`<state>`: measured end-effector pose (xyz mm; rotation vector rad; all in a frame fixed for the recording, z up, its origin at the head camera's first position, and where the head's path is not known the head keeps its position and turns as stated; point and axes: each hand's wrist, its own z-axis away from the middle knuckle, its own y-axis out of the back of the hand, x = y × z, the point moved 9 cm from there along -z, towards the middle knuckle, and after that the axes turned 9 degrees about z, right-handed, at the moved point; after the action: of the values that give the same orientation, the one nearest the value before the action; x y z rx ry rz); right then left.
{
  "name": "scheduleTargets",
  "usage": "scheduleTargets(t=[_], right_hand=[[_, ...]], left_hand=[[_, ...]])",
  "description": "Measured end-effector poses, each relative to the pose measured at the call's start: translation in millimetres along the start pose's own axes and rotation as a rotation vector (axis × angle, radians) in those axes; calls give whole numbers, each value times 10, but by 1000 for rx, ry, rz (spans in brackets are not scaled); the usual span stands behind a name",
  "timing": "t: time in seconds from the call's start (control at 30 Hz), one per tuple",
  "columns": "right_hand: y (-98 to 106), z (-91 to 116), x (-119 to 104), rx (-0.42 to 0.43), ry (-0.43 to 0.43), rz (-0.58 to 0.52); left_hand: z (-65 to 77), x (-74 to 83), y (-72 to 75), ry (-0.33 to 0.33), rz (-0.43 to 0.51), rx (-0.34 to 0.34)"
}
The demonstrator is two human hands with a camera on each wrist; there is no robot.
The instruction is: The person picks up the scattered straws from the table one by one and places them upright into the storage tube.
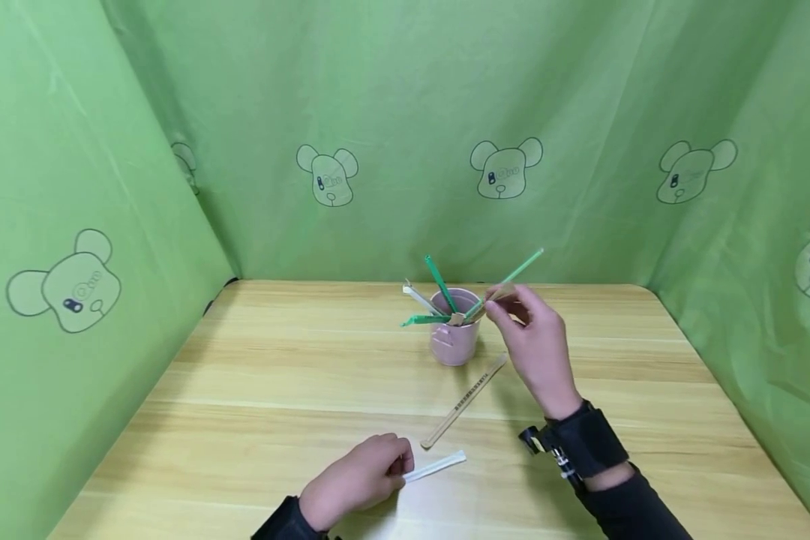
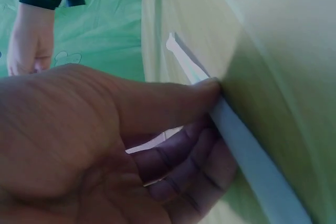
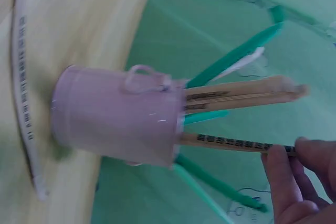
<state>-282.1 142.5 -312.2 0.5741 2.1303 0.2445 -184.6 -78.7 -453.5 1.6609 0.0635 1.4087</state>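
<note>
My left hand [image 1: 361, 480] is low in the head view, thumb and fingers pinching a white paper-wrapped straw [image 1: 437, 466] close over the table. The left wrist view shows the thumb lying across that straw [image 2: 252, 161]. Farther off, my right hand [image 1: 535, 345] is beside a small pink bucket [image 1: 454, 346]. Its thumb and fingertips pinch the upper end of a brown paper-wrapped straw [image 3: 231, 142] with dark print, whose lower end is inside the bucket. Green straws [image 1: 440, 281], other brown-wrapped straws [image 3: 241, 95] and a white-wrapped straw [image 1: 420, 300] lean out of the bucket.
Between the hands, another printed brown-wrapped straw [image 1: 464, 401] lies slantwise on the wooden table [image 1: 297, 375]. Green cloth [image 1: 405, 90] with bear-head drawings hangs behind the table and along both sides.
</note>
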Motion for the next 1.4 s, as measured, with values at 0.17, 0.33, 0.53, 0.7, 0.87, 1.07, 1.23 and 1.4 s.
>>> scheduleTargets(t=[0.17,0.33,0.53,0.7,0.87,1.07,1.23,1.4], right_hand=[[-242,58,218,-106,-25,67],[-390,194,394,-205,-121,67],[-464,448,552,-281,-257,70],[-514,623,642,-336,-251,154],[-621,766,678,-441,-143,299],[-757,928,620,-567,60,459],[-815,1005,582,-639,127,479],[-818,1040,557,-659,150,487]], left_hand=[[-26,21,-8,43,-5,3],[-55,27,-26,55,-30,24],[-64,65,-27,72,-147,47],[-49,95,-43,81,-206,54],[-41,88,-66,113,-201,48],[-43,103,-89,103,-118,34],[-48,149,-58,91,14,-3],[-62,267,164,47,92,31]])
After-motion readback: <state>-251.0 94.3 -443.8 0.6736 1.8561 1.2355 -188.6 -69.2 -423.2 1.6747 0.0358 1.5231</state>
